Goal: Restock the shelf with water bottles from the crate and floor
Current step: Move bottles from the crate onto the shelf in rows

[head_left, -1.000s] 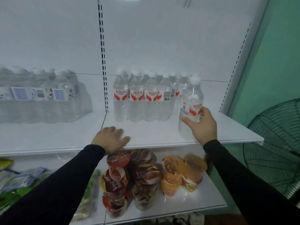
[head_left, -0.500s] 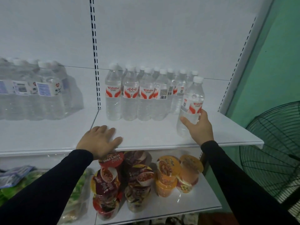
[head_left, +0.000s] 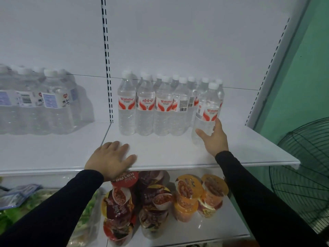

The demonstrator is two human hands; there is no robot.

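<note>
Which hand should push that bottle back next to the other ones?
The right hand. It already grips the water bottle, just right of the row of bottles. The left hand rests flat on the shelf edge, farther away.

Your right hand (head_left: 214, 138) has pushed the clear red-labelled water bottle (head_left: 206, 111) back toward the row. Its fingers (head_left: 202, 132) have loosened on it.

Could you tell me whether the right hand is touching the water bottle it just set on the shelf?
Touching: in the head view the right hand has thumb and fingers wrapped round the water bottle's lower body.
</note>
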